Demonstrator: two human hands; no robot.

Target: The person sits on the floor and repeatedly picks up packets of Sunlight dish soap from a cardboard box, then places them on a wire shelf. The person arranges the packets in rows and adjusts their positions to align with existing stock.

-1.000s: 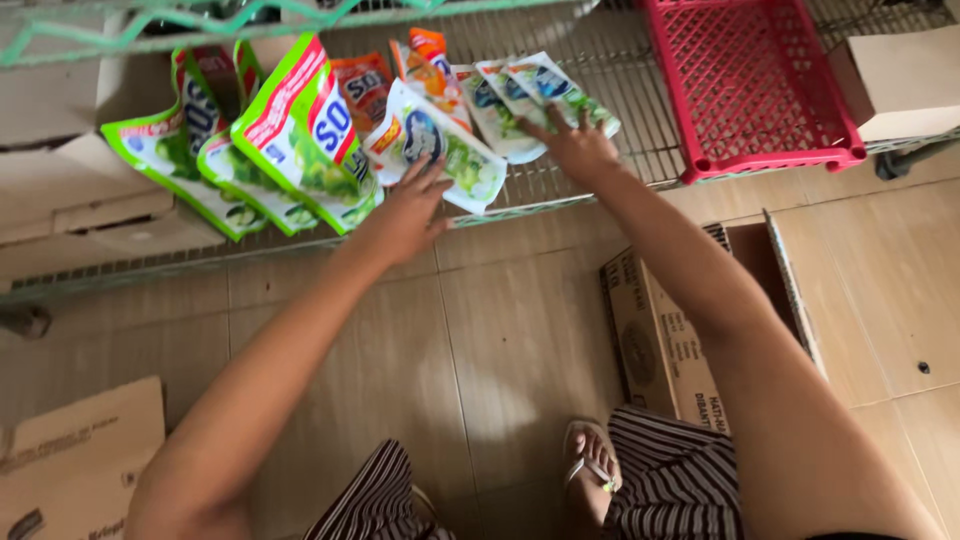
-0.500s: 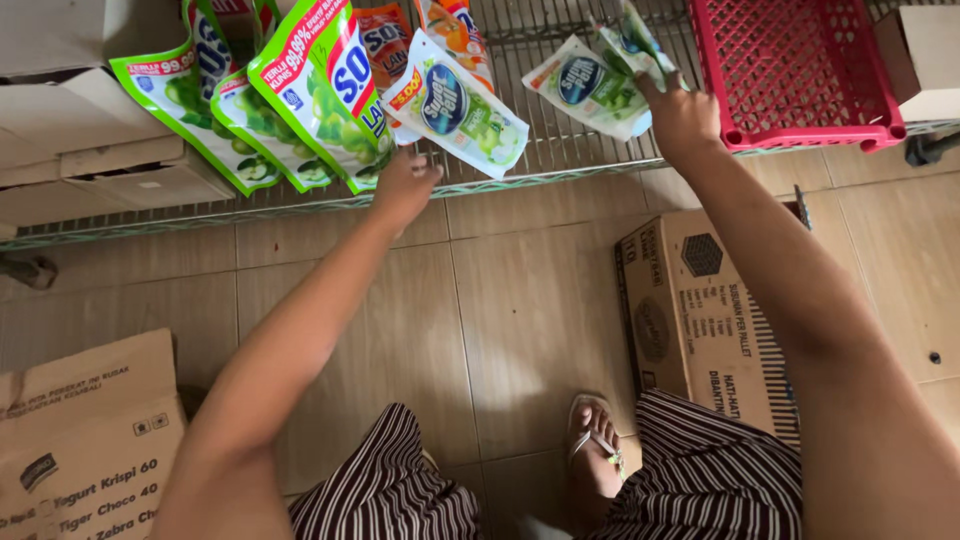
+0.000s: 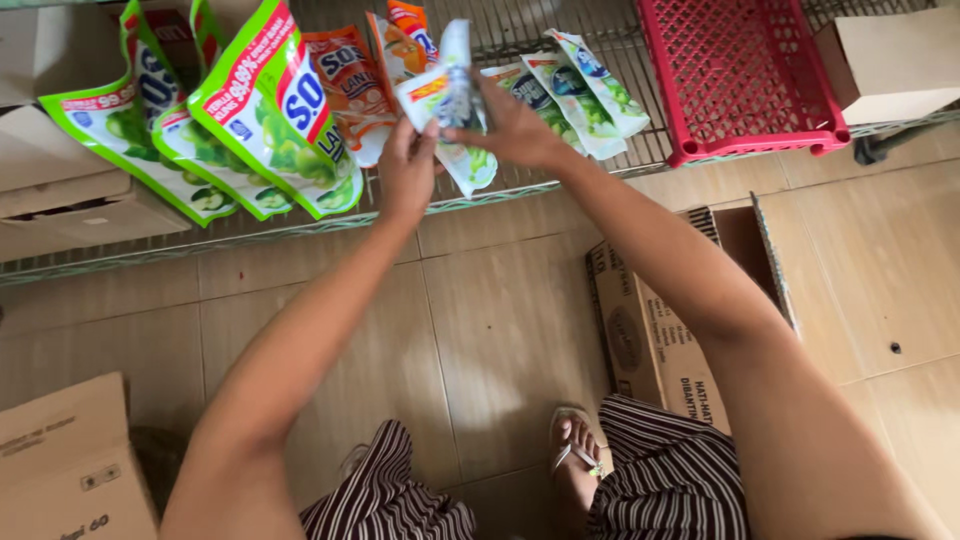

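Upper centre of frame: left hand (image 3: 408, 165) and right hand (image 3: 510, 128) together grasped a white-green refill pouch (image 3: 452, 110) above the wire shelf (image 3: 300, 222), beside green pouches (image 3: 270, 115). Handling in progress; grip looked firm.

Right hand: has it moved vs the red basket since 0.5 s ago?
Yes. The right hand has moved left, away from the red basket, and now meets the left hand on a white pouch.

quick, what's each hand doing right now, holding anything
Left hand: closed on the lower edge of a white and green refill pouch above the wire shelf.
Right hand: closed on the same pouch from the right.
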